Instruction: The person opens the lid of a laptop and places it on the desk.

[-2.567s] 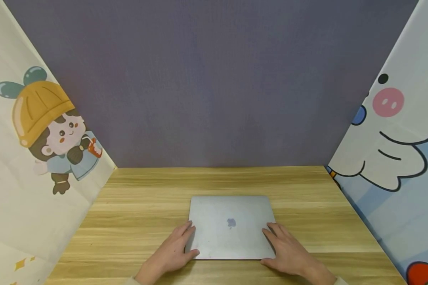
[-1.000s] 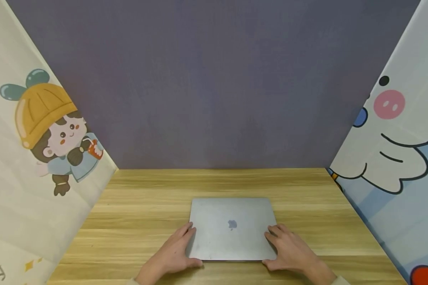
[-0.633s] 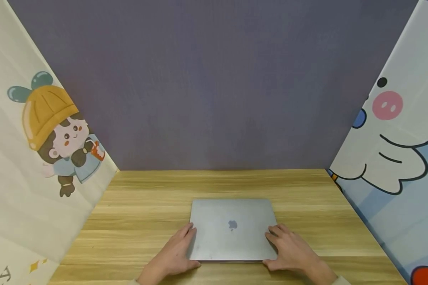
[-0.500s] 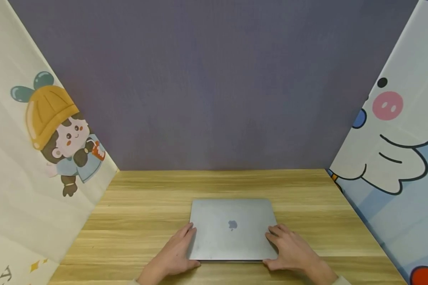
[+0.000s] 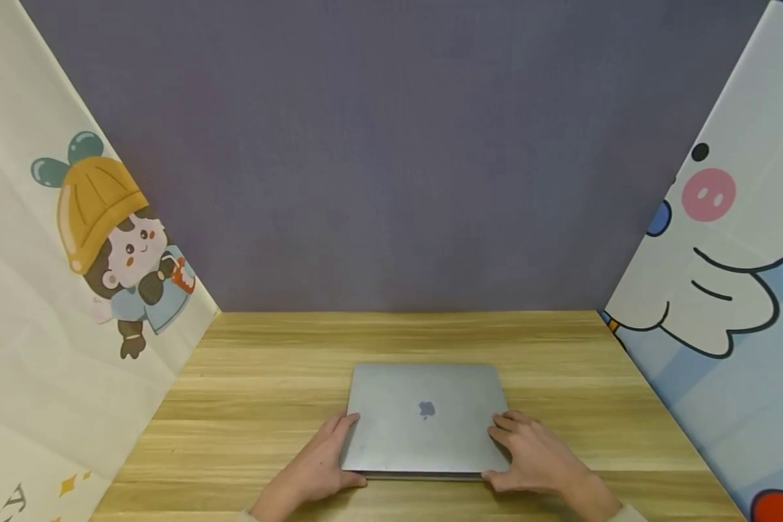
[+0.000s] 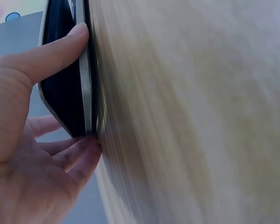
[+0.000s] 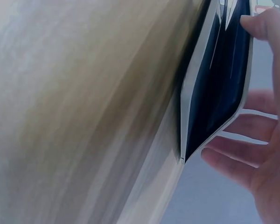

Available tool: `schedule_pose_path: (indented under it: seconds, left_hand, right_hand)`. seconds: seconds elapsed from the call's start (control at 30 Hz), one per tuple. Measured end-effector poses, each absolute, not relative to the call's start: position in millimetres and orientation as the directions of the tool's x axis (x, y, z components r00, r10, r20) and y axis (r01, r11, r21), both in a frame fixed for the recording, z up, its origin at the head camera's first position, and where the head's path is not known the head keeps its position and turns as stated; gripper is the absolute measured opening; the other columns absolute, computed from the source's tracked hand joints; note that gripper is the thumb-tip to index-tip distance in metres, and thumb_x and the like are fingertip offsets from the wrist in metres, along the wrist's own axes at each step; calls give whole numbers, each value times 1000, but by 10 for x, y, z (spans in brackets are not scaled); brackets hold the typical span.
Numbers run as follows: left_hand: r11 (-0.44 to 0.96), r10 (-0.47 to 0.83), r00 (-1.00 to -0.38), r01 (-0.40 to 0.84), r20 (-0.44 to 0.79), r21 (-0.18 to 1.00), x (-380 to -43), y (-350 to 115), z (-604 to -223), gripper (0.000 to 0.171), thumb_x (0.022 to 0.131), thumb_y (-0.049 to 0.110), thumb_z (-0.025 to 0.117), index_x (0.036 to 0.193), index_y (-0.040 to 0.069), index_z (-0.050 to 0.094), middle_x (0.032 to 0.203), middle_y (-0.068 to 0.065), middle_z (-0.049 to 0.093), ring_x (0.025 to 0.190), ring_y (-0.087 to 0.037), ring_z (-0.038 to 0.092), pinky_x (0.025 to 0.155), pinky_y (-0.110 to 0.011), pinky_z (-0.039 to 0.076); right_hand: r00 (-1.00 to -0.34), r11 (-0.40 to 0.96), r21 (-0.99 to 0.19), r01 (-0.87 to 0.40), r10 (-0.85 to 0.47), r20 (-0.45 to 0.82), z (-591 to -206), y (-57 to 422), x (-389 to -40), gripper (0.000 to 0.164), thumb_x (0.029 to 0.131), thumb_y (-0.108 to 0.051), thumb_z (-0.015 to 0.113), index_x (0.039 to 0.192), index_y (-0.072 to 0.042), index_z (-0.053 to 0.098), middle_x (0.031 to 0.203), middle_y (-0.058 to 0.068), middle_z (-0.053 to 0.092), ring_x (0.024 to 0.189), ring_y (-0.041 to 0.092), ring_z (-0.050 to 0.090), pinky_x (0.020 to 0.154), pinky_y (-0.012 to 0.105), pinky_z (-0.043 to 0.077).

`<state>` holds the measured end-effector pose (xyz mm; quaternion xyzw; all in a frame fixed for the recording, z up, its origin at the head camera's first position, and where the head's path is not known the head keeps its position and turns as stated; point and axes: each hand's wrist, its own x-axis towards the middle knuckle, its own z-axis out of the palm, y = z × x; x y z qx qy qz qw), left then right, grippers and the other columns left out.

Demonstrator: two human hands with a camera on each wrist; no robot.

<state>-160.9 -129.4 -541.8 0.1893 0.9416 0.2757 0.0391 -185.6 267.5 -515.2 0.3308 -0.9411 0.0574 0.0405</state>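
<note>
A silver laptop (image 5: 427, 438) with an apple logo lies on the wooden table, its lid raised a little so a dark gap shows along the front edge. My left hand (image 5: 313, 464) holds the left front corner. In the left wrist view its thumb crosses the gap to the base edge (image 6: 86, 88), and the other fingers lie along the side. At the opposite corner my right hand (image 5: 538, 457) grips the lid; the right wrist view shows the thumb tip at the lid's front edge and the fingers by its side. The screen (image 7: 224, 88) is dark inside the gap.
The wooden table (image 5: 267, 377) runs back to a grey-purple panel (image 5: 391, 159). Cartoon-printed sheets stand on both sides, a cream one (image 5: 32, 304) at the left and a white and blue one (image 5: 750, 391) at the right.
The laptop's lid has lifted slightly at the front, opening a dark gap that was closed before. Both hands stay at the front corners; the right fingers have risen with the lid.
</note>
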Motion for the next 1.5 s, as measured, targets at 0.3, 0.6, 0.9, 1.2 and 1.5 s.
schedule_pose_path:
  seconds: [0.3,0.6,0.9,1.2,1.5]
  left_hand:
    - [778,373,-928,329,29,535,-1615,-1284,-5433,109,70,44,92,152,1,35,147,-24,45,135,-41,46,111,-55,40]
    - [753,331,-943,281,27,595,-1636,-1304,-5438,121,66,42,94,153,-8,27,151,-34,38,138,-47,42,113,-59,36]
    - [683,339,-938,295,69,668,-1685,-1313,-5472,127,61,33,98,157,-3,23,153,-23,43,140,-38,44,115,-56,35]
    - [655,359,-928,328,102,680,-1692,-1326,-5459,124,60,33,97,160,8,28,154,-13,47,138,-34,47,114,-56,36]
    - [672,358,-924,354,134,651,-1690,-1345,-5466,117,60,39,97,156,12,37,147,-8,55,132,-31,53,110,-55,41]
  right_hand:
    - [-766,759,-116,-640,-620,171,-5128,2703,-1876,71,77,-66,75,110,-4,77,117,19,72,108,44,67,81,58,59]
    - [-734,741,-71,-667,-639,228,-5113,2709,-1911,69,77,-67,75,107,-5,78,113,18,73,102,41,70,81,53,60]
    - [-715,717,-116,-687,-639,286,-5099,2738,-1973,62,76,-62,78,102,-6,80,108,15,75,98,39,71,77,51,61]
    - [-682,697,-114,-708,-634,364,-5034,2739,-1991,56,74,-59,81,96,-8,81,103,12,76,93,33,73,75,47,61]
    - [-689,704,-132,-698,-610,391,-5047,2765,-1991,54,75,-59,81,97,-10,81,105,9,76,95,31,72,75,47,61]
